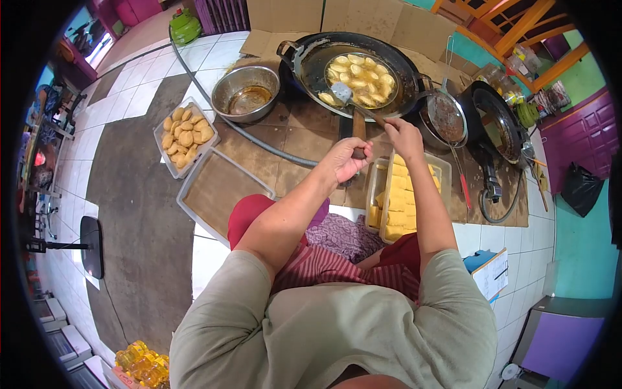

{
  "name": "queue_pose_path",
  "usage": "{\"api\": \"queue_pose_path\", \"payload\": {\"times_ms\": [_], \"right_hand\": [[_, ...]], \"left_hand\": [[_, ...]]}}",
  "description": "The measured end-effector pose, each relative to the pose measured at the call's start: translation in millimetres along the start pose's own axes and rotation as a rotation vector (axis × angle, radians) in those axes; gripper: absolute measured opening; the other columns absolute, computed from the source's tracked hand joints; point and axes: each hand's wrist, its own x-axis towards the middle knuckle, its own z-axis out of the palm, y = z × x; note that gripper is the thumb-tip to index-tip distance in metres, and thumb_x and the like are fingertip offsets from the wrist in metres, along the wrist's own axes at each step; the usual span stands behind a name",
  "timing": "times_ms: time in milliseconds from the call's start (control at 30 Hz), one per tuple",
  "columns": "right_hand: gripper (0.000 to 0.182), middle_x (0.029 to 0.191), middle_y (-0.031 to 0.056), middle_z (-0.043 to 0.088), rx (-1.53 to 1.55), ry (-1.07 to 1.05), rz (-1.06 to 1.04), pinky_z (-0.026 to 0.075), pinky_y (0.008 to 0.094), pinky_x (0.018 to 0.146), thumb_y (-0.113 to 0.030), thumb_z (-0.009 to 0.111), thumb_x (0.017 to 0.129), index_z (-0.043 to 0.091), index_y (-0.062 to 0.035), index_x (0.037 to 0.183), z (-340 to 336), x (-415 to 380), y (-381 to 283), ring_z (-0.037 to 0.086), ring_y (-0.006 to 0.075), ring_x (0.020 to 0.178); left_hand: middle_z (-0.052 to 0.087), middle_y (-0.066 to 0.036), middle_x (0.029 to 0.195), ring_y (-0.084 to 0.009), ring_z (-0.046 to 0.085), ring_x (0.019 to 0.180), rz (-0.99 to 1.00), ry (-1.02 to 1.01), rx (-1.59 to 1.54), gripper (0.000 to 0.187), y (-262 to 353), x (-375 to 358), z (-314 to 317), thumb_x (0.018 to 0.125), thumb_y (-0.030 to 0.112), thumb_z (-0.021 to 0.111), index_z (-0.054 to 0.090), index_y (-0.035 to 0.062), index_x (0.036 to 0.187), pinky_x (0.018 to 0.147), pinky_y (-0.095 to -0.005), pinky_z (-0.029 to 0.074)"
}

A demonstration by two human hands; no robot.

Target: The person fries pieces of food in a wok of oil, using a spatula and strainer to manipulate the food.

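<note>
My left hand (pixel 348 159) is closed around a wooden handle (pixel 359 124) that points toward the wok; what its far end joins is hard to make out. My right hand (pixel 406 139) grips a metal spatula (pixel 341 93) by its thin handle, and the blade lies over the near side of the frying food. Several pale yellow oval pieces (pixel 366 76) float in oil in the large black wok (pixel 414 65). Below my right forearm stand clear plastic boxes (pixel 383 223) holding rows of yellow pieces (pixel 400 198).
Left of the wok sit a metal bowl (pixel 241 84), a box of browned pieces (pixel 186 136) and a box lid or tray (pixel 223 185). A gas hose (pixel 259 148) crosses the floor from a green cylinder (pixel 185 27). At right are a strainer (pixel 447 117) and second wok (pixel 495 117).
</note>
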Motion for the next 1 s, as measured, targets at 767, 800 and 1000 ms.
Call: {"api": "queue_pose_path", "payload": {"times_ms": [767, 800, 1000], "right_hand": [[0.024, 0.071, -0.0022, 0.059, 0.961, -0.088, 0.589, 0.028, 0.0196, 0.037, -0.021, 0.064, 0.081, 0.067, -0.007, 0.1, 44, 10, 28, 0.043, 0.0041, 0.048], [0.024, 0.072, -0.0021, 0.06, 0.948, -0.073, 0.592, 0.028, 0.0199, 0.037, -0.021, 0.064, 0.081, 0.067, -0.007, 0.1, 39, 12, 30, 0.043, 0.004, 0.048], [0.026, 0.075, -0.0017, 0.062, 0.795, 0.131, 0.431, 0.035, 0.02, 0.044, -0.022, 0.063, 0.082, 0.067, -0.0053, 0.102, 37, 33, 68, 0.047, 0.0053, 0.051]], "left_hand": [[0.051, -0.014, 0.089, -0.0143, 0.053, 0.067, -0.018, 0.004, -0.048, 0.021, 1, -14, 9, 0.076, -0.01, 0.052, 0.041, -0.0093, 0.094, 0.059, -0.0208, 0.051], [0.051, -0.014, 0.089, -0.0143, 0.053, 0.067, -0.02, 0.003, -0.046, 0.021, 2, -15, 10, 0.076, -0.01, 0.052, 0.041, -0.0091, 0.094, 0.059, -0.0207, 0.051], [0.052, -0.014, 0.089, -0.0148, 0.054, 0.068, -0.021, 0.039, -0.046, 0.021, 4, -19, 16, 0.076, -0.01, 0.052, 0.041, -0.009, 0.094, 0.059, -0.0208, 0.051]]}}
